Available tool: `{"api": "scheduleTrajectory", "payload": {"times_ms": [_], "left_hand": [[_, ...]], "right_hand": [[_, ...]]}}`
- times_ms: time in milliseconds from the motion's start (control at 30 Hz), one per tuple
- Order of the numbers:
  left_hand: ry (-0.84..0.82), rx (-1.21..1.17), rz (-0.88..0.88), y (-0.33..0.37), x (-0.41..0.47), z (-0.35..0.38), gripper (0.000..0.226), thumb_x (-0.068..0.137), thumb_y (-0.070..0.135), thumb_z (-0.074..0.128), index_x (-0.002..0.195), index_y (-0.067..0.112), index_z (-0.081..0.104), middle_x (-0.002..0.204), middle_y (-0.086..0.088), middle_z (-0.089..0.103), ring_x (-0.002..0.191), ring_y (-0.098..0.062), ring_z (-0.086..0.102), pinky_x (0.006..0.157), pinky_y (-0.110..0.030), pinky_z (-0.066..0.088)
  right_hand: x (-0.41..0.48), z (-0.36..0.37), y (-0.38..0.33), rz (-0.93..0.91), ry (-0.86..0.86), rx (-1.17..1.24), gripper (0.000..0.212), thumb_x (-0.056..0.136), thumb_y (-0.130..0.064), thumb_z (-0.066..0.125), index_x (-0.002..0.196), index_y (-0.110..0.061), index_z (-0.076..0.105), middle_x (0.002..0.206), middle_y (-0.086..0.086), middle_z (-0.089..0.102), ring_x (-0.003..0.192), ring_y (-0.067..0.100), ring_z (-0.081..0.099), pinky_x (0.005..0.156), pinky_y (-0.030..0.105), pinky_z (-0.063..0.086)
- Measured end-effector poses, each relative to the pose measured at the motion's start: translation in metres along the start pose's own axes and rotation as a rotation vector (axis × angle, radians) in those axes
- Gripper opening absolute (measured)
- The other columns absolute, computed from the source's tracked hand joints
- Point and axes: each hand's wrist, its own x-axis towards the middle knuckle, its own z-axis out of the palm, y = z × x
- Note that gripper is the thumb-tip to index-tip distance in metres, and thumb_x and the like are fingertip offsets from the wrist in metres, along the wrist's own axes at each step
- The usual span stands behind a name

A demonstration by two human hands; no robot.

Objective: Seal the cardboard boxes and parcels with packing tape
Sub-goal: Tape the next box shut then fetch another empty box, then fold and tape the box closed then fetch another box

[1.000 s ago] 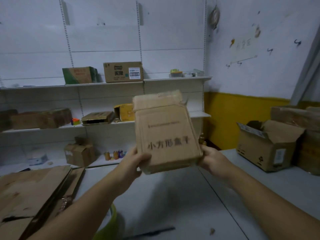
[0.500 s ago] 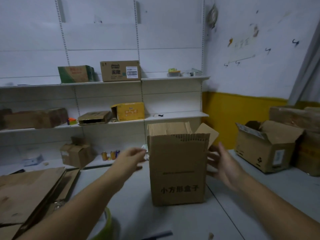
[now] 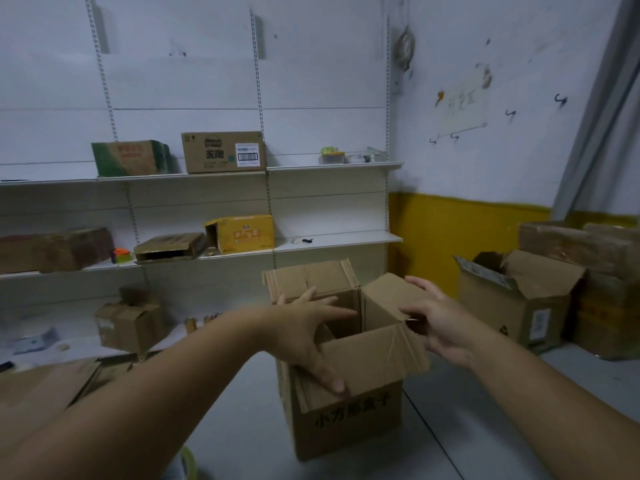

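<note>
A small brown cardboard box (image 3: 349,420) with printed characters on its front stands upright on the grey table (image 3: 485,427), its top flaps open. My left hand (image 3: 298,327) reaches over the opening: its thumb presses the near flap and its straight fingers stretch toward the far flap. My right hand (image 3: 446,327) holds the right flap between thumb and fingers. No packing tape is clearly visible; a yellow-green round rim (image 3: 188,462) shows at the bottom edge under my left arm.
An open cardboard box (image 3: 516,306) and stacked boxes (image 3: 609,306) stand on the table at the right. Flattened cardboard (image 3: 38,386) lies at the left. White wall shelves (image 3: 332,237) behind hold several boxes and small items.
The box, held up in both hands a second ago, now stands on the table. Both hands have moved onto its open top flaps.
</note>
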Motion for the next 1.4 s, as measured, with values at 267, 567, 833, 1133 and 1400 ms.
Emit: {"api": "scheduleTrajectory", "payload": {"times_ms": [267,567,833,1133,1400], "left_hand": [[0.449,0.202,0.082,-0.009,-0.007,0.003,0.063,0.070,0.078,0.046,0.110,0.030,0.051,0.121,0.013,0.043,0.116,-0.009,0.038,0.099,-0.028,0.036],[0.476,-0.630,-0.005,-0.056,-0.015,0.047,0.077,0.044,0.090,0.053,0.106,0.044,0.052,0.115,0.015,0.057,0.108,-0.006,0.056,0.088,-0.029,0.051],[0.459,-0.467,-0.063,-0.026,0.009,0.016,0.097,0.059,0.064,0.071,0.143,0.033,0.032,0.152,0.011,0.014,0.139,-0.023,0.022,0.110,-0.048,0.032],[0.218,-0.740,0.007,-0.026,0.028,0.023,0.132,0.022,0.084,0.071,0.136,0.028,0.032,0.131,0.002,0.039,0.117,-0.017,0.044,0.101,-0.036,0.042],[0.680,-1.197,0.016,-0.004,0.013,0.061,0.093,0.073,0.047,0.071,0.148,0.027,0.021,0.149,-0.005,0.032,0.120,-0.014,0.040,0.089,-0.029,0.036]], "right_hand": [[0.000,-0.005,0.013,-0.174,0.231,-0.102,0.057,0.088,0.002,0.059,0.137,-0.025,0.045,0.122,0.010,0.053,0.088,0.022,0.060,0.052,0.027,0.051],[-0.005,-0.033,0.024,-0.308,0.263,-0.559,0.015,0.093,-0.015,0.058,0.095,-0.030,0.063,0.143,0.013,0.038,0.120,0.033,0.044,0.091,0.053,0.048],[-0.007,-0.031,-0.013,-0.320,0.075,-0.819,0.024,0.088,-0.038,0.063,0.086,-0.016,0.073,0.113,-0.002,0.066,0.101,0.014,0.060,0.088,0.038,0.051],[-0.005,-0.020,0.028,0.093,-0.258,-0.270,0.099,0.066,-0.052,0.080,0.147,-0.044,0.024,0.134,0.003,0.050,0.114,0.024,0.058,0.091,0.039,0.052],[-0.018,-0.014,0.045,-0.220,0.018,-0.475,0.093,0.069,-0.077,0.047,0.148,-0.032,0.029,0.151,-0.001,0.036,0.135,0.021,0.037,0.110,0.040,0.036]]}}
